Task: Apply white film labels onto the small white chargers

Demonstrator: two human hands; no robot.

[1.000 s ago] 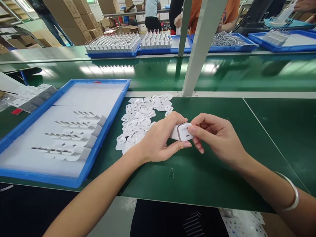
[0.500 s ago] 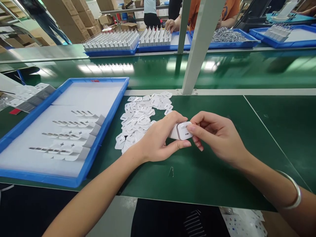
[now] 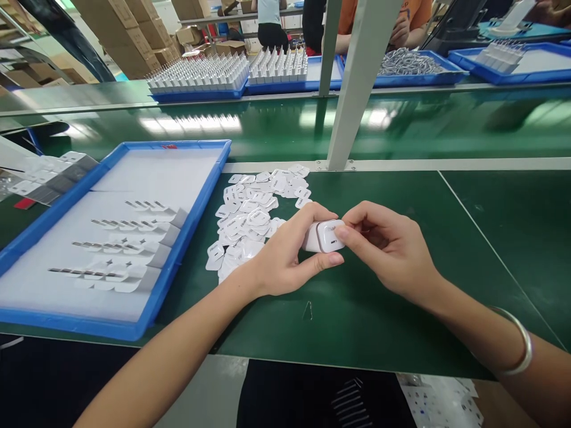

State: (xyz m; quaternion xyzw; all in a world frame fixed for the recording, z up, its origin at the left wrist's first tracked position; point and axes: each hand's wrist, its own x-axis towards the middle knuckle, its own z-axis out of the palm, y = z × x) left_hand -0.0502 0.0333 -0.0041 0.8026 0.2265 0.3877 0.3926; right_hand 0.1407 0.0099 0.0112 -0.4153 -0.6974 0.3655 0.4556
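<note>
The white, rounded-block plastic housing [image 3: 314, 239] is held by the left hand [image 3: 288, 252] above the green counter [image 3: 379, 339], between near and far edges. Long axis runs left-right; the slotted end [image 3: 331, 242] lies at the right hand [image 3: 390, 249], thumb touching. Right fingers curl narrowly; whether they pinch cannot be confirmed.

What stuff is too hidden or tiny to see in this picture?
Back end of the white charger housing: head view, hidden by the left hand.
Lettering on the loose white cover plates: head view, too small to read.
Head of the person in orange: head view, cut off by top edge.
</note>
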